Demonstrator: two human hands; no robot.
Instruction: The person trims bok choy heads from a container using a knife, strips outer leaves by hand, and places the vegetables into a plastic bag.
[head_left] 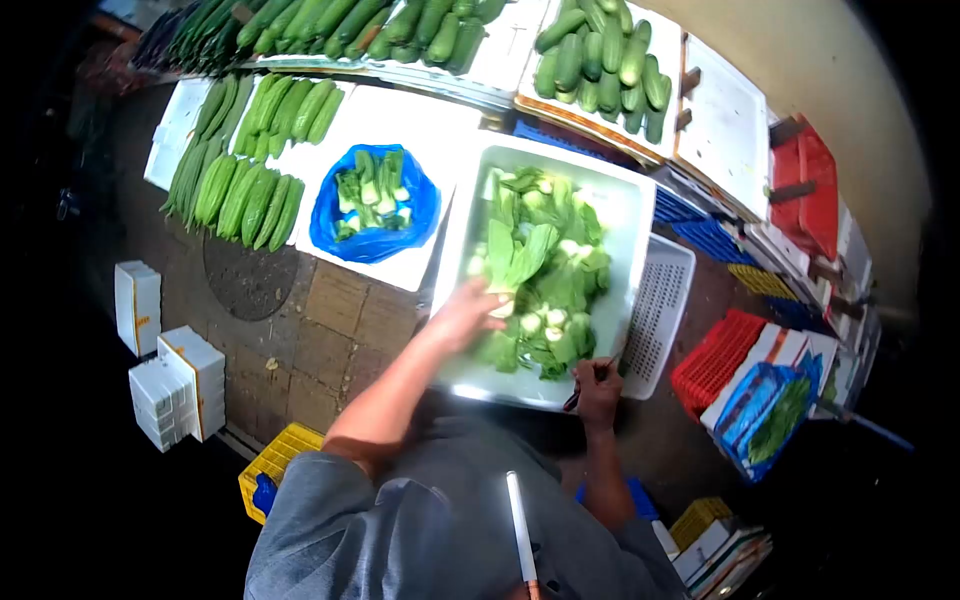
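Observation:
A white tub in front of me holds several heads of bok choy. My left hand is closed round the pale base of one bok choy, its leaves pointing away from me over the others. At the tub's near right edge, my right hand is closed on a slim tool with a dark handle, apparently a small knife; most of it is hidden by the fingers. Left of the tub, a blue plastic bag stands open with cut bok choy inside.
Ridged green gourds lie on white boards at left, with cucumbers behind. A perforated white basket sits beside the tub. White foam boxes and a yellow crate are at lower left. A cigarette shows close to the camera.

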